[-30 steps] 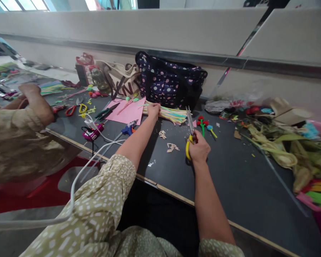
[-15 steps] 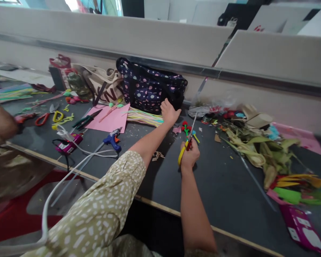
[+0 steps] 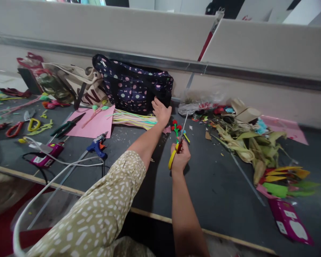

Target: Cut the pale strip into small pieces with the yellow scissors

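Observation:
My left hand (image 3: 162,112) reaches forward over the table with its fingers extended and thumb apart, holding nothing that I can see. It is in front of the dark patterned bag (image 3: 135,91), at the right end of a bundle of pastel fuzzy strips like pipe cleaners (image 3: 133,119). In my right hand (image 3: 182,159) are scissors (image 3: 172,159) with a yellow and red handle, blades pointing up and away. Just beyond that hand lies a small craft piece with red balls on green stems (image 3: 176,130), partly behind the scissors. A pink scrap (image 3: 167,130) lies beside it.
Left of my arm are a blue glue gun (image 3: 97,145) with a white cord, dark-handled pliers (image 3: 66,127) on pink paper (image 3: 97,129), and a purple power strip (image 3: 46,156). Dried husks (image 3: 240,142) and another purple box (image 3: 290,221) lie to the right.
The view has turned a little to the right, so the table's things appear further left. Another person's arm at the left edge is gone from view. Both hands keep nearly the same pose.

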The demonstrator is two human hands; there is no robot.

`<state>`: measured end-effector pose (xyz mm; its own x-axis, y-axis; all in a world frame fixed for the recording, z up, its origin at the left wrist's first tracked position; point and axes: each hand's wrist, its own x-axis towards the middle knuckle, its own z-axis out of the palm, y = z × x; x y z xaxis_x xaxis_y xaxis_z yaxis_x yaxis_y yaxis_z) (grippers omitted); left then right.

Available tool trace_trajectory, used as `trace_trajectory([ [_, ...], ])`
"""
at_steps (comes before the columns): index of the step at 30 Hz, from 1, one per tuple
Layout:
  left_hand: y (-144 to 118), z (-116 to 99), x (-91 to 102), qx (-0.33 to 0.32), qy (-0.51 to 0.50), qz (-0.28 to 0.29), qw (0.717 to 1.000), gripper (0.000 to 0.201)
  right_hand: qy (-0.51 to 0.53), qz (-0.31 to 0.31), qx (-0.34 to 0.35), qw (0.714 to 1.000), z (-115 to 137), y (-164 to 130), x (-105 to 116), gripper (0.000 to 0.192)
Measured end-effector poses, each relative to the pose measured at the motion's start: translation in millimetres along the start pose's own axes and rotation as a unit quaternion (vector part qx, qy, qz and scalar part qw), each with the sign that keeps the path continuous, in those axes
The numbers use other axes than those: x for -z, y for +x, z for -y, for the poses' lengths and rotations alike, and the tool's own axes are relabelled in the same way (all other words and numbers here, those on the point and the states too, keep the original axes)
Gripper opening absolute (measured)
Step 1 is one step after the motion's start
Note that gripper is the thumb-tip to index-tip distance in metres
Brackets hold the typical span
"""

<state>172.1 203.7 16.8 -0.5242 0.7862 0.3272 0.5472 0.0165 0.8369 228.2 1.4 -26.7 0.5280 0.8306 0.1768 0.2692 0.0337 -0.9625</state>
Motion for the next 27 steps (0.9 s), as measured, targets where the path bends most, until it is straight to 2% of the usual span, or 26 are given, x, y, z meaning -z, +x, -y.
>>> trace_trajectory([
  [8, 0, -4, -12.6, 0.027, -0.009, -0.023, 0.999, 0.089, 0.019, -0.004, 0.0, 1.0, -2, 2, -1, 0.051],
  [13, -2, -3, -10.1, 0.032, -0.017, -0.021, 0.999, 0.095, 0.011, -0.001, 0.009, 1.0, -1, 1, -1, 0.051],
  [16, -4, -3, -1.6, 0.017, -0.025, -0.015, 0.999, 0.097, -0.011, 0.006, 0.017, 1.0, 1, 0, 0, 0.05],
  [18, -5, -1, 10.5, -0.003, -0.042, -0.014, 0.999, 0.093, -0.019, 0.011, 0.025, 0.999, 1, 0, 0, 0.05],
  [21, -3, 5, 39.5, -0.042, -0.095, -0.019, 0.994, 0.083, -0.021, 0.012, 0.038, 0.999, 2, 1, 0, 0.05],
  [24, -1, 16, 77.6, -0.04, -0.176, -0.027, 0.983, 0.072, -0.026, 0.006, 0.042, 0.999, 4, 2, 0, 0.05],
  [27, -8, 32, 118.4, -0.01, -0.261, -0.035, 0.965, 0.052, -0.036, 0.015, 0.062, 0.997, 4, 1, -1, 0.05],
])
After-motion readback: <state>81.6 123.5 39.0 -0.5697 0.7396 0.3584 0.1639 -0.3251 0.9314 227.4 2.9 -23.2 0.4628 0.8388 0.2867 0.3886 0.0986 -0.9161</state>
